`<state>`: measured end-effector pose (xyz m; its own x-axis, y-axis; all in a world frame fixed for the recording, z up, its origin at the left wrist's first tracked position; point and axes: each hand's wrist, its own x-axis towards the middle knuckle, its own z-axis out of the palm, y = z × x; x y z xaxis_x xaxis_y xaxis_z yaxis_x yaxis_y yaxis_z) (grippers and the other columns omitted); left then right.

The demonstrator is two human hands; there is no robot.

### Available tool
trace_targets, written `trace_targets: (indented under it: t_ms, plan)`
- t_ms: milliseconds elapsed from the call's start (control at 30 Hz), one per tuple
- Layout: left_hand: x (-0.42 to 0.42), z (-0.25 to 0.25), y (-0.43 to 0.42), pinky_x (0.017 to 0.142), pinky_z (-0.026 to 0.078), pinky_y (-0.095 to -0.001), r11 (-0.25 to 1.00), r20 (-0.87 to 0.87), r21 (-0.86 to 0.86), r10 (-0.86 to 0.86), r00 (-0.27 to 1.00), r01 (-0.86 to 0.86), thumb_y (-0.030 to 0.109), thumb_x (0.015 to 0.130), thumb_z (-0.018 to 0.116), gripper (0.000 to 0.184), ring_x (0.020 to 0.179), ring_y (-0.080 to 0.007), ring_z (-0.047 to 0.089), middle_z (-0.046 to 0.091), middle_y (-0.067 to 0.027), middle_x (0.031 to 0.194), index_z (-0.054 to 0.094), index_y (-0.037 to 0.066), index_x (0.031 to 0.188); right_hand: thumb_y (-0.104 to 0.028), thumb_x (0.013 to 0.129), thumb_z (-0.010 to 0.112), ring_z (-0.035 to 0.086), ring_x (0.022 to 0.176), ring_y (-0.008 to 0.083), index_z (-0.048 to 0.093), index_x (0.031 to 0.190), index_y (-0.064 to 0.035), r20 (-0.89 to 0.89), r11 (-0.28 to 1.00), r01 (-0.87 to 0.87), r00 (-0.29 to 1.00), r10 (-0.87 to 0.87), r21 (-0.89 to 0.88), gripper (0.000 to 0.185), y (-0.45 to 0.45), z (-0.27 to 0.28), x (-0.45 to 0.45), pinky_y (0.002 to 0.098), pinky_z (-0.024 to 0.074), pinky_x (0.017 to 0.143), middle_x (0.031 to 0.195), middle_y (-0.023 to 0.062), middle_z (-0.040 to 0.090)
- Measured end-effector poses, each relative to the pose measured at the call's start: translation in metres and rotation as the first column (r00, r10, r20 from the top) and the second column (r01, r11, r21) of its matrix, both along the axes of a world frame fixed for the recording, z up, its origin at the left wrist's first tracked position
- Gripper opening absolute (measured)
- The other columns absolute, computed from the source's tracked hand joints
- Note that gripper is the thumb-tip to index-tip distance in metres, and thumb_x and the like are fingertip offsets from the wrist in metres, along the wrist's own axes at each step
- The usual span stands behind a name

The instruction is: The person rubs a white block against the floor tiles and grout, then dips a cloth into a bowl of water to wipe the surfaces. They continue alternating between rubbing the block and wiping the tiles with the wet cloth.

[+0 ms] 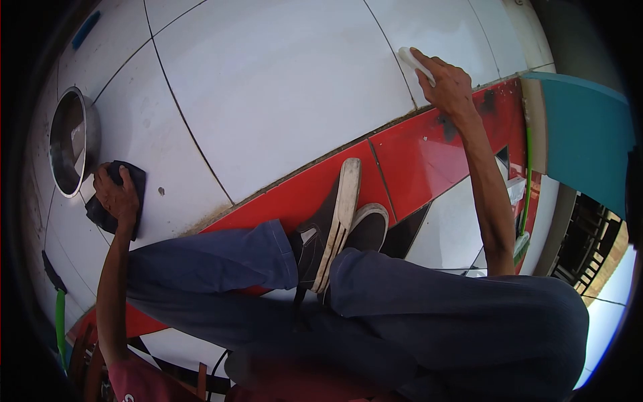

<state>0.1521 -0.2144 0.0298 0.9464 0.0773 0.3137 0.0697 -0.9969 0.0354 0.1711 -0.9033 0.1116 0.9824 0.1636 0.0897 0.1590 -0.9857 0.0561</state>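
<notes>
At the left, my left hand [115,195] rests on a bunched black cloth [136,194] on the white tiles, fingers curled over it. Right beside that hand stands a round metal basin [92,134]; the angle does not show clearly what is in it. My right hand [450,88] is stretched out at the upper right. Its fingers close round a small white oblong object [416,65], held against the white tiled floor [288,87]. The underside of this object is hidden, so its kind is unclear.
My bent legs and dark shoes [328,221] lie across a red tile border [422,161]. A blue object [86,30] lies at the far upper left. Green handles stand at the left [60,328] and right [528,181], near a teal panel [586,141].
</notes>
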Motion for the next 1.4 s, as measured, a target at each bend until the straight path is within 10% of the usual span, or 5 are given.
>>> trace_targets:
  t_ms: [667, 1000, 1167, 1300, 1400]
  plan:
    - [-0.001, 0.002, -0.001, 0.097, 0.042, -0.0486, 1.000, -0.010, -0.007, 0.020, 1.000, -0.021, 0.030, 0.094, 0.062, 0.035, 0.113, -0.0362, 0.056, 0.062, -0.0151, 0.117, 0.058, 0.004, 0.117, -0.023, 0.093, 0.065, 0.069, 0.075, 0.0291, 0.065, 0.133, -0.0223, -0.063, 0.999, 0.022, 0.998, -0.024, -0.028, 0.040, 0.008, 0.008, 0.001, 0.0399, 0.0557, 0.070, 0.088, 0.0062, 0.072]
    - [0.000, -0.001, -0.001, 0.096, 0.043, -0.0476, 1.000, 0.021, 0.025, 0.005, 1.000, -0.006, 0.031, 0.094, 0.062, 0.035, 0.112, -0.0365, 0.057, 0.062, -0.0154, 0.116, 0.058, 0.004, 0.117, -0.033, 0.092, 0.066, 0.071, 0.085, 0.0361, 0.065, 0.135, -0.0281, -0.142, 0.940, 0.246, 0.966, -0.217, 0.236, 0.044, -0.009, -0.001, 0.002, 0.0449, 0.0558, 0.081, 0.095, 0.0160, 0.074]
    - [0.000, -0.001, 0.000, 0.097, 0.042, -0.0476, 1.000, 0.005, 0.001, -0.001, 1.000, 0.001, 0.031, 0.094, 0.062, 0.036, 0.113, -0.0364, 0.056, 0.062, -0.0156, 0.117, 0.058, 0.004, 0.118, -0.029, 0.090, 0.069, 0.073, 0.085, 0.0283, 0.067, 0.134, -0.0143, -0.062, 0.879, 0.201, 0.979, -0.194, 0.432, 0.046, -0.036, -0.022, 0.011, 0.0385, 0.0560, 0.081, 0.102, 0.0206, 0.075]
    - [0.000, 0.000, 0.000, 0.099, 0.042, -0.0478, 1.000, -0.011, -0.003, 0.008, 1.000, -0.008, 0.032, 0.094, 0.062, 0.037, 0.115, -0.0363, 0.056, 0.062, -0.0157, 0.118, 0.058, 0.004, 0.119, -0.022, 0.091, 0.071, 0.070, 0.100, 0.0207, 0.066, 0.132, -0.0051, -0.403, 0.595, 0.496, 0.867, -0.293, 0.633, 0.045, -0.037, -0.011, 0.016, 0.0336, 0.0532, 0.089, 0.112, 0.0183, 0.074]
    - [-0.001, 0.000, 0.001, 0.099, 0.042, -0.0479, 1.000, -0.014, -0.005, 0.002, 1.000, -0.002, 0.032, 0.094, 0.062, 0.037, 0.115, -0.0362, 0.056, 0.062, -0.0157, 0.118, 0.058, 0.005, 0.119, -0.023, 0.092, 0.071, 0.069, 0.100, 0.0195, 0.066, 0.132, -0.0046, -0.284, 0.666, 0.399, 0.917, -0.281, 0.630, 0.044, -0.032, -0.016, 0.015, 0.0333, 0.0526, 0.090, 0.110, 0.0196, 0.074]
